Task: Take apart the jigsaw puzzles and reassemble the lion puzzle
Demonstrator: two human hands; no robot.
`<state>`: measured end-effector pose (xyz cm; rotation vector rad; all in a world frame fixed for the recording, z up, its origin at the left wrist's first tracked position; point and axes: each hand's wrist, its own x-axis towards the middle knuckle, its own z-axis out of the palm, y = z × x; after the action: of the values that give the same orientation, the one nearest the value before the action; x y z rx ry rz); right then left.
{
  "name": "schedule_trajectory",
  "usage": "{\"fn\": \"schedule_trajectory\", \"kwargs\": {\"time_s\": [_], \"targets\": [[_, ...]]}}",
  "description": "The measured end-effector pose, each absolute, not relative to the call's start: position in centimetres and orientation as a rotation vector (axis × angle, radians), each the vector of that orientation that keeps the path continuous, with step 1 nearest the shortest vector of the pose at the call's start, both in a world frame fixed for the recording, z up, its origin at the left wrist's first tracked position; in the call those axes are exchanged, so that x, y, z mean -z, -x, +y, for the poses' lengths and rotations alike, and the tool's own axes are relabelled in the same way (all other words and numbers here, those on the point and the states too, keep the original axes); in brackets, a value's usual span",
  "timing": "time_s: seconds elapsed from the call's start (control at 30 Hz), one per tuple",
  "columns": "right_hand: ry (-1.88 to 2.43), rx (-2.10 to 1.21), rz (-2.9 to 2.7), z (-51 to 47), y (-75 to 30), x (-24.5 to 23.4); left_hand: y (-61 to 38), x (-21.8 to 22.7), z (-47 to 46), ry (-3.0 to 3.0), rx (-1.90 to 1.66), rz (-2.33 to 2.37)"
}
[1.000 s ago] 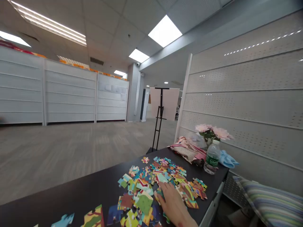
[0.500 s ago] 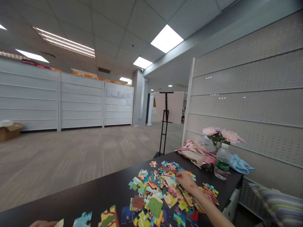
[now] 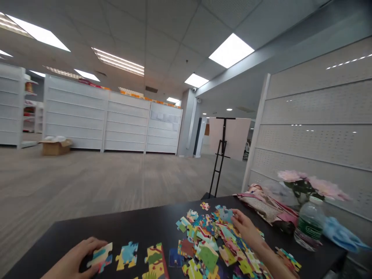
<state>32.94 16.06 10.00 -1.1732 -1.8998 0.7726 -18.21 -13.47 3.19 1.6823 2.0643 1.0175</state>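
A heap of colourful puzzle pieces (image 3: pixel 212 244) lies on a black table (image 3: pixel 136 228). My right hand (image 3: pixel 245 228) reaches over the heap's far side, fingers pinched on a blue-green piece (image 3: pixel 226 214) lifted slightly off the pile. My left hand (image 3: pixel 75 261) rests at the table's near left, fingers curled over a pastel puzzle piece (image 3: pixel 100 255). Two more loose pieces (image 3: pixel 128 254) and a joined section (image 3: pixel 154 265) lie beside it.
A water bottle (image 3: pixel 309 226), pink flowers (image 3: pixel 308 184), a blue cloth (image 3: pixel 341 236) and folded patterned fabric (image 3: pixel 266 205) sit at the table's right end by a perforated white partition (image 3: pixel 314 131). A black easel stand (image 3: pixel 219 155) and a cardboard box (image 3: pixel 55 146) stand on the floor beyond.
The view has swung left and down. My right hand moved to the far side of the heap and pinched a piece. My left hand came into view holding a piece.
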Motion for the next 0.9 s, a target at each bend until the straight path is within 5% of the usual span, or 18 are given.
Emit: {"fn": "schedule_trajectory", "kwargs": {"time_s": [0.27, 0.9], "targets": [[0.803, -1.2, -1.962, 10.0, -19.9, -8.5, 16.0, -5.5, -14.5, -1.784, -0.948, 2.065], [0.351, -1.044, -2.659, 3.9, 0.4, -6.3, 17.6, -5.9, -14.7, -1.871, -0.896, 2.024]]}}
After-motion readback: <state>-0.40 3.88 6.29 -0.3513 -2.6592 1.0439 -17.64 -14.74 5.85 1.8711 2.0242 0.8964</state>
